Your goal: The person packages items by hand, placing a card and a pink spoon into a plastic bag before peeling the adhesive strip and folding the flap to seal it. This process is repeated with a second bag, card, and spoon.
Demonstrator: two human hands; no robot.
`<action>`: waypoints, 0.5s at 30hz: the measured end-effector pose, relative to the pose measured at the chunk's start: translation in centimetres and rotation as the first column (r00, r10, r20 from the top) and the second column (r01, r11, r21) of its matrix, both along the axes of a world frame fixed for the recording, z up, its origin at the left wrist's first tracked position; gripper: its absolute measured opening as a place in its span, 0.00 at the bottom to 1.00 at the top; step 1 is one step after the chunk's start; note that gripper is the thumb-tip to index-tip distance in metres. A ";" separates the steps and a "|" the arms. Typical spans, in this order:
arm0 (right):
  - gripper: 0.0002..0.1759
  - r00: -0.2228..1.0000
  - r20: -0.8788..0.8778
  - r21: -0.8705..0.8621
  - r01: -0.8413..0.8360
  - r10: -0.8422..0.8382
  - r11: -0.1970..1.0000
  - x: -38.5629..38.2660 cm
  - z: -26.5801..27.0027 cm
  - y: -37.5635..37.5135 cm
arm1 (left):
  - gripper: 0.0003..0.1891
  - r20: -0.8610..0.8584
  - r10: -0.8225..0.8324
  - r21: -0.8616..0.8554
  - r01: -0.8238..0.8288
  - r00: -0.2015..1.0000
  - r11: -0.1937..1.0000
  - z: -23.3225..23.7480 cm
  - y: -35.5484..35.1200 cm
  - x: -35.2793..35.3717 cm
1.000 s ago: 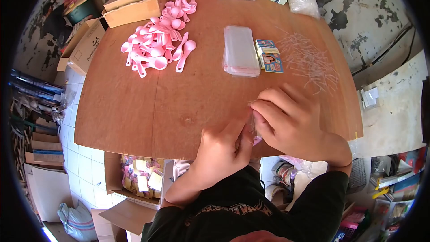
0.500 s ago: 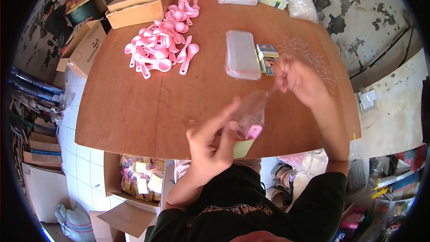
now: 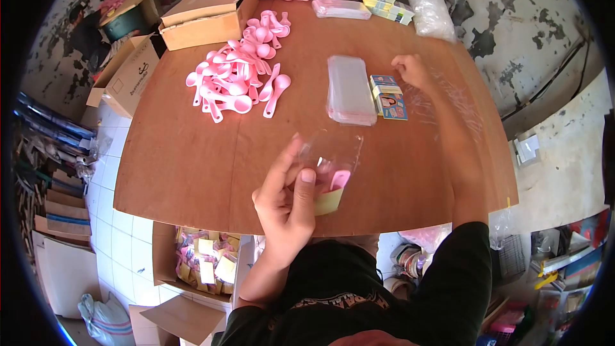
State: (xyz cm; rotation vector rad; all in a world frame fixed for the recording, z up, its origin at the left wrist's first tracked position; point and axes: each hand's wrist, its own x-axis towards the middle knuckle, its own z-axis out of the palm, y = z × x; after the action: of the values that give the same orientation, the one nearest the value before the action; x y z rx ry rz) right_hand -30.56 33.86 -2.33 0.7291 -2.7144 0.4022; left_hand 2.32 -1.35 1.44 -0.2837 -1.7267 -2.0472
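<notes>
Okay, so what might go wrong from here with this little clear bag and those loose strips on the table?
The clear bag in the left hand looks loose at its top, so the pink handle inside could slip if it tips. The thin strips lie scattered, so the right hand might catch several. It might also nudge the printed card stack close by.

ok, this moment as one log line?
left hand: holds clear bag, pink spoon inside | right hand: near card stack, grip unclear | spoon pile: on table
</notes>
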 end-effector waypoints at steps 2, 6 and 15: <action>0.13 0.998 0.056 -0.113 0.001 0.006 0.994 1.2 1.3 -0.3 | 0.20 0.050 -0.050 0.179 0.040 0.997 0.983 0.3 0.1 -0.3; 0.17 0.978 -0.157 -0.450 0.056 -0.140 0.891 7.2 6.5 -4.7 | 0.17 -0.003 -0.034 0.144 0.034 0.999 0.989 0.4 0.2 -1.2; 0.13 0.708 0.434 -0.791 0.004 0.557 0.612 25.8 8.0 -15.7 | 0.13 0.043 -0.271 0.381 0.235 0.962 0.894 0.3 0.8 -2.0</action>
State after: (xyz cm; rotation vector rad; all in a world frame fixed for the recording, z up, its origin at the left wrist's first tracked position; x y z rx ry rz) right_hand -4.79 18.12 5.63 0.8807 -2.5078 2.0913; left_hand 0.32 -0.59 1.69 -0.3054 -1.3652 -2.5650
